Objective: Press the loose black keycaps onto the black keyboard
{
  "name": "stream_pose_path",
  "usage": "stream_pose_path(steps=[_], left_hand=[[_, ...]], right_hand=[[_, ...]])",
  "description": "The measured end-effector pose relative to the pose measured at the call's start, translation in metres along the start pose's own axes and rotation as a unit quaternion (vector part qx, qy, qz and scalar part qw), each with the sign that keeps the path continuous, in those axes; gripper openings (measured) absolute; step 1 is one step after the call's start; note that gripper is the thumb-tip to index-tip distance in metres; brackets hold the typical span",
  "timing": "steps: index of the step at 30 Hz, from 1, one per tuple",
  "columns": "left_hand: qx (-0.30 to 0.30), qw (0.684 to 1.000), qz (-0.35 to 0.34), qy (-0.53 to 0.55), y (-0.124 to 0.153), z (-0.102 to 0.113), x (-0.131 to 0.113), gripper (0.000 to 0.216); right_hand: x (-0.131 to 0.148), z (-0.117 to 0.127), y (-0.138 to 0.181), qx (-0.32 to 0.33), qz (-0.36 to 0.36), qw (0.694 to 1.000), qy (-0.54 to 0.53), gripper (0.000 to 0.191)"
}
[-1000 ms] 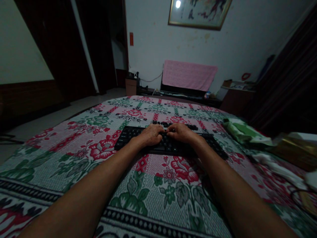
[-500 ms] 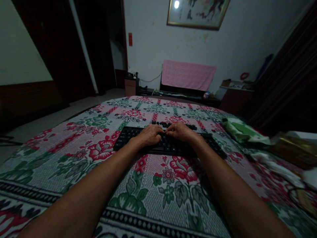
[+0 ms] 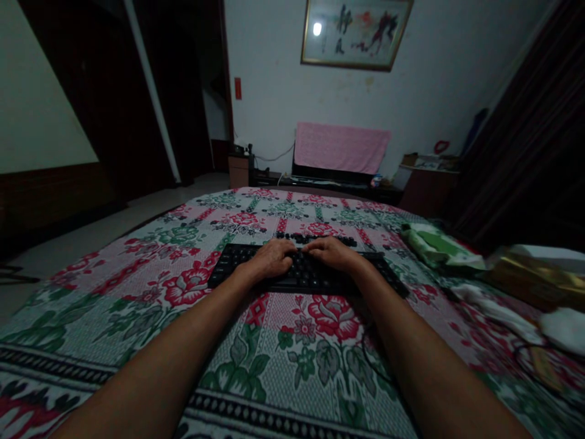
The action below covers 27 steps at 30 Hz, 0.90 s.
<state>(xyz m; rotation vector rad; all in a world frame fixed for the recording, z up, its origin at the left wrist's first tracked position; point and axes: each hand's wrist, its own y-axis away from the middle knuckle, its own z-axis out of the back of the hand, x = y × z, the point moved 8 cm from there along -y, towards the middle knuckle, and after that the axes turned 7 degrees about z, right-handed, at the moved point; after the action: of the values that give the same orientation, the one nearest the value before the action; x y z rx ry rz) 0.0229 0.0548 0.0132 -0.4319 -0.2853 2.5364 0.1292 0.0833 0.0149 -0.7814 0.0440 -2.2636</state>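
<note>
A black keyboard (image 3: pixel 301 277) lies on the flowered bedspread (image 3: pixel 256 341), its keys partly covered by my hands. My left hand (image 3: pixel 273 257) rests over its left-middle part, fingers stretched toward the back edge and thumb apart. My right hand (image 3: pixel 333 252) is just right of it, thumb and fingertips drawn together near the keyboard's back rows. Whatever may be between those fingertips is too small and dark to make out. Behind the keyboard, a row of small black keycaps (image 3: pixel 342 240) lies on the cloth. A dark cable (image 3: pixel 372 360) loops beside my right forearm.
At right lie a green and white packet (image 3: pixel 434 244), a golden box (image 3: pixel 534 274) and white crumpled cloth (image 3: pixel 496 311). Beyond the bed, a pink towel (image 3: pixel 340 146) drapes over a dark screen. A framed picture (image 3: pixel 356 33) hangs on the wall.
The view has tilted up slightly. The fingertips of my two hands, close together before, have moved a little apart. Both hands remain over the keyboard.
</note>
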Motion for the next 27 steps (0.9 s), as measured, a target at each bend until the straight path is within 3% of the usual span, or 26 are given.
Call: stream_pose_path(steps=[7, 17, 27], left_hand=[[-0.008, 1.0, 0.01, 0.023, 0.001, 0.001, 0.003, 0.038], [0.002, 1.0, -0.023, 0.006, 0.0, 0.001, -0.004, 0.035], [0.012, 1.0, -0.017, 0.018, 0.0, 0.001, -0.003, 0.035]], right_hand=[[-0.008, 0.002, 0.002, -0.015, -0.031, 0.998, 0.048, 0.021], [0.018, -0.005, -0.001, 0.028, 0.075, 0.984, 0.156, 0.033], [0.017, -0.006, -0.007, 0.019, 0.049, 0.978, 0.2, 0.025]])
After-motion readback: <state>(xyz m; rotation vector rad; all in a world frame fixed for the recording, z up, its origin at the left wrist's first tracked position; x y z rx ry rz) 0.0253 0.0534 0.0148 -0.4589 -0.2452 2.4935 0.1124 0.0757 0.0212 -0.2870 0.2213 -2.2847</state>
